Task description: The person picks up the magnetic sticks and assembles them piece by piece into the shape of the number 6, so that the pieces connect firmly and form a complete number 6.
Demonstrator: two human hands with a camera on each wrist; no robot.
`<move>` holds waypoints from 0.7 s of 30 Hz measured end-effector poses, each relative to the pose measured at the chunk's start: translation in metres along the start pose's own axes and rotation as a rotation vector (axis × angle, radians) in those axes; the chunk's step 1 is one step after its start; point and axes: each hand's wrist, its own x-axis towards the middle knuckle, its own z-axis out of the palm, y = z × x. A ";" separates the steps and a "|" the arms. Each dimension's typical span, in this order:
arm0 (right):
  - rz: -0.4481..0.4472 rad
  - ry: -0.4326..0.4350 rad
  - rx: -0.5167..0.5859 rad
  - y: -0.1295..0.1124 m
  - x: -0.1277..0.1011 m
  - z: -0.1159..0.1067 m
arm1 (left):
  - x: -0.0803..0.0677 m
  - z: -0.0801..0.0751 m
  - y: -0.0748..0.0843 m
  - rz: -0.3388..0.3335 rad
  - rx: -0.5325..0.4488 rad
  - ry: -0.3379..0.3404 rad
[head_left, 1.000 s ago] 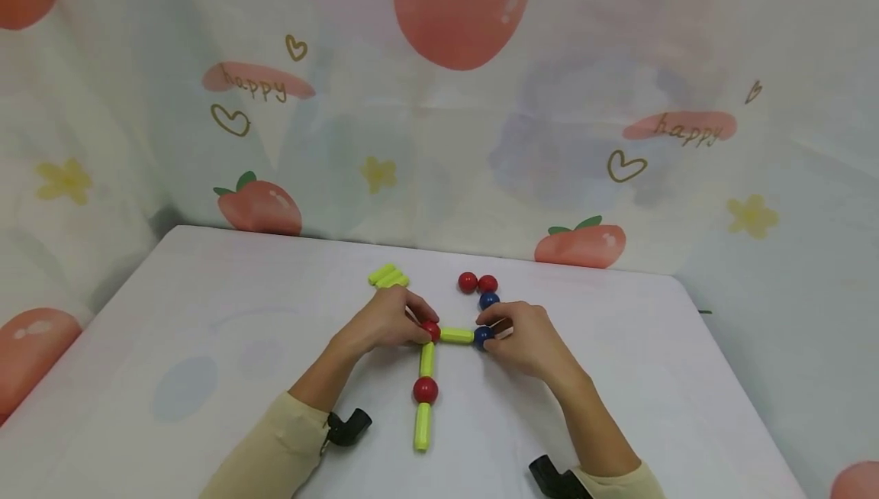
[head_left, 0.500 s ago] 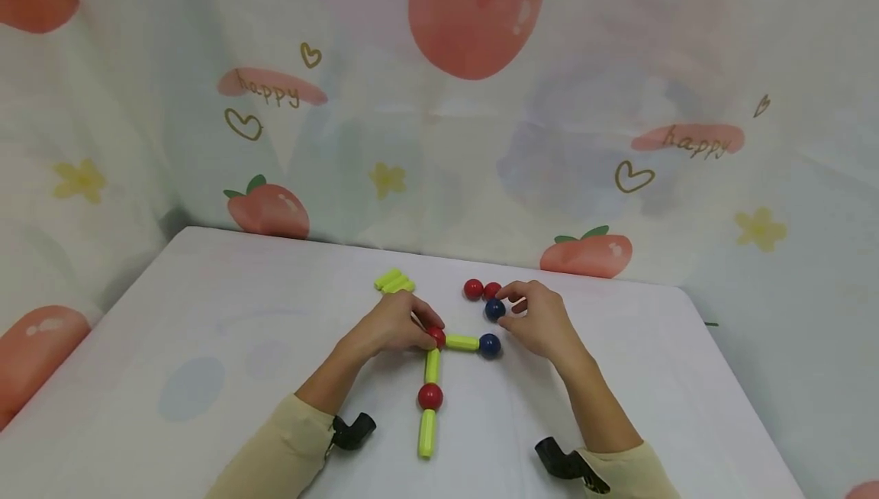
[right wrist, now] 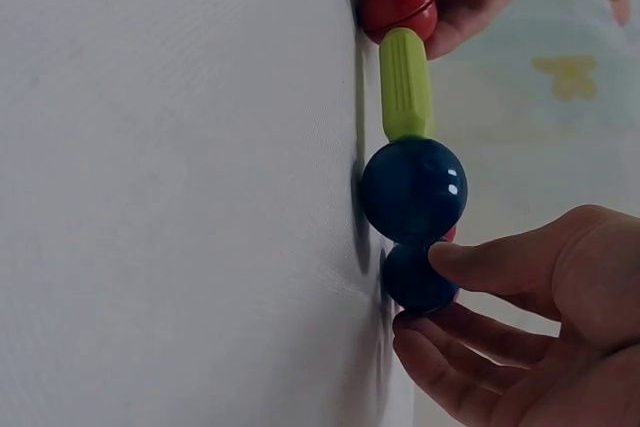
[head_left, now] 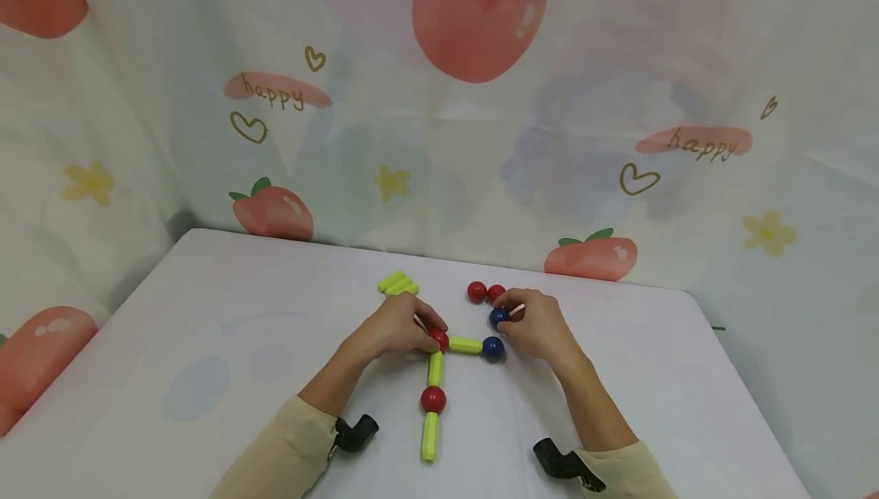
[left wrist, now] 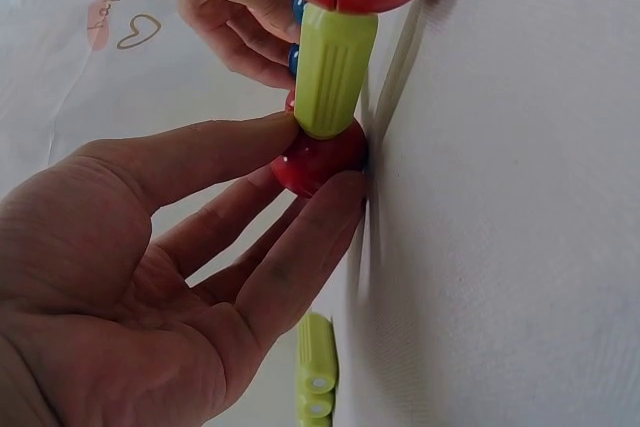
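Both hands pinch balls at a stick-and-ball figure on the worktop (head_left: 206,316).
Nearest, a yellow-green stick (head_left: 429,436) lies lengthwise, pointing away toward the hands. The left hand (head_left: 394,327) pinches the red corner ball (head_left: 439,340); a crosswise stick (head_left: 465,345) runs right to a blue ball (head_left: 492,347). Just beyond, the right hand (head_left: 539,325) pinches a loose blue ball (head_left: 499,317).

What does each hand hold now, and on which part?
The left hand pinches the red corner ball by its sides. The right hand pinches the loose dark blue ball likewise.
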 end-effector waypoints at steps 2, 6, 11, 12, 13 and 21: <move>-0.001 -0.001 0.005 0.001 0.000 0.000 | 0.000 0.000 0.000 0.003 -0.001 -0.001; -0.002 0.004 0.021 0.002 -0.001 -0.001 | 0.000 0.001 0.000 0.007 -0.003 -0.004; -0.008 0.004 0.041 0.005 -0.001 -0.002 | 0.001 0.001 -0.001 -0.003 0.000 0.000; -0.008 0.006 0.047 0.005 -0.001 -0.003 | 0.001 0.001 -0.001 -0.005 0.002 0.002; -0.009 0.006 0.054 0.006 -0.001 -0.003 | 0.001 0.001 0.000 -0.005 0.004 0.004; -0.001 -0.012 0.099 0.008 -0.004 -0.004 | 0.000 0.000 0.002 -0.016 0.015 0.007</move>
